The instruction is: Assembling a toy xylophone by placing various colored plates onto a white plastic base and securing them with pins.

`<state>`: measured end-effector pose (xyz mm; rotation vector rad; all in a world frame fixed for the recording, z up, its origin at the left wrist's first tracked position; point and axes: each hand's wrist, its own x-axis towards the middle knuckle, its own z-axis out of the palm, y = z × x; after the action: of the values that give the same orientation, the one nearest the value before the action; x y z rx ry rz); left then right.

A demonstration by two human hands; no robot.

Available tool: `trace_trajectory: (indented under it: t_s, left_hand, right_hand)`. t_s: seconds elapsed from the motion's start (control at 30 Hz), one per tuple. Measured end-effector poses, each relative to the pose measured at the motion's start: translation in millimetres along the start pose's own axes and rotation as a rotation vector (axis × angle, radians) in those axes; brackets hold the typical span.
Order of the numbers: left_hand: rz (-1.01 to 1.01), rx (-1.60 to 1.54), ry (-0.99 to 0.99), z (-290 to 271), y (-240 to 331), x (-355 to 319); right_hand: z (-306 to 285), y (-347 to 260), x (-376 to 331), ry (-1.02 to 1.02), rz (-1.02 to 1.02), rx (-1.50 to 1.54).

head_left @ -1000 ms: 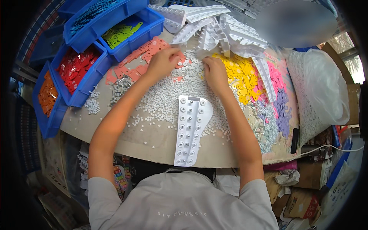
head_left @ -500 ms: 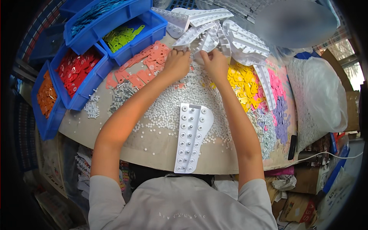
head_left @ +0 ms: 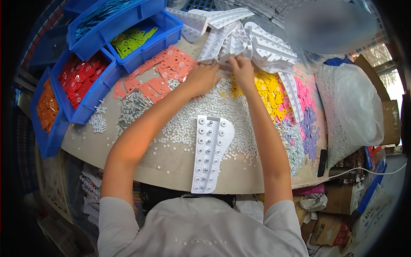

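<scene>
Both my arms reach to the far side of the table, to a pile of white plastic pieces (head_left: 233,40) with rows of round sockets. My left hand (head_left: 202,79) is closed at the near edge of one piece, its fingertips partly hidden. A little to its right, my right hand (head_left: 242,70) pinches the low edge of the piece beside it. Close to me, another white socketed piece (head_left: 208,156) lies flat, one end wide and rounded. Small metal balls or pin heads run down its middle channel. Many small white caps (head_left: 188,122) are spread between my arms.
Blue bins (head_left: 85,113) at the left hold red, orange, green and blue flat pieces. Coral pieces (head_left: 175,64) and metal pins (head_left: 135,109) lie left; yellow (head_left: 269,92), pink and purple (head_left: 310,132) pieces lie right. A clear bag (head_left: 355,107) stands at the right edge.
The white pieces at the far side have shifted and lean differently, with my hands still at their near edges. My left hand is slightly lower. The whole view has slid a little.
</scene>
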<state>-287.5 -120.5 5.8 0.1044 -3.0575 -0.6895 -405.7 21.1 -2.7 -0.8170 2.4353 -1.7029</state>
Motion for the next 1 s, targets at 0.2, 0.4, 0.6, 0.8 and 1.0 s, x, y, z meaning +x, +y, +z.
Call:
trace_trajectory:
  t_s: [0.2,0.4,0.6,0.8,1.0]
  left_hand:
    - [0.147,-0.040,0.141,12,-2,-27]
    - [0.236,-0.042,0.250,25,-3,-48]
    - [0.251,0.012,0.223,17,-2,-55]
    - [0.322,-0.078,0.355,13,1,-63]
    - [0.164,-0.245,0.422,11,1,-65]
  right_hand:
    - [-6,10,-20,-0.081,-0.424,-0.714]
    - [1,-7,-48,-0.052,-0.476,-0.900]
    - [0,-21,-63,-0.116,-0.460,-0.913]
    - [-14,-37,-84,-0.184,-0.432,-0.811]
    - [-33,-59,-107,-0.090,-0.280,-0.492]
